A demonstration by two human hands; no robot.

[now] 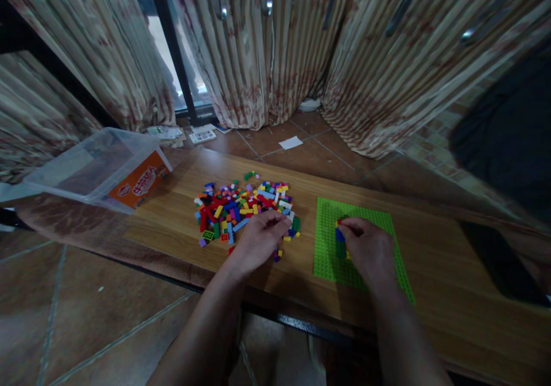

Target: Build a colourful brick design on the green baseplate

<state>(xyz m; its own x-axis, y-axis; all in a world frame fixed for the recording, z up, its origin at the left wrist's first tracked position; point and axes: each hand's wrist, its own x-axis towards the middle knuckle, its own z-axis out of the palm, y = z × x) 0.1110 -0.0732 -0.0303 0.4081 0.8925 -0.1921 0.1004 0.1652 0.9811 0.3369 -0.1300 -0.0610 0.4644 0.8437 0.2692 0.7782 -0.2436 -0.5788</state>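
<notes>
Over the right edge of a pile of mixed building bricks [235, 211] is my left hand [260, 239], thumb and fingers pinched together. Whatever lies between those fingertips is too small to make out. My right hand [372, 251] rests over a green studded baseplate [327, 265], its fingertips closed at the far end of a small group of bricks. A blue brick [340, 235] and a dark green brick [341, 250] show there, with bits of red and yellow. Part of this group is hidden under my right hand.
A clear plastic box [90, 185] with an orange label stands left on the wooden table [172, 231]. A dark flat object [501, 259] lies at the right. Beyond the table are striped curtains [275, 58] and papers [202, 134] on the tiled floor.
</notes>
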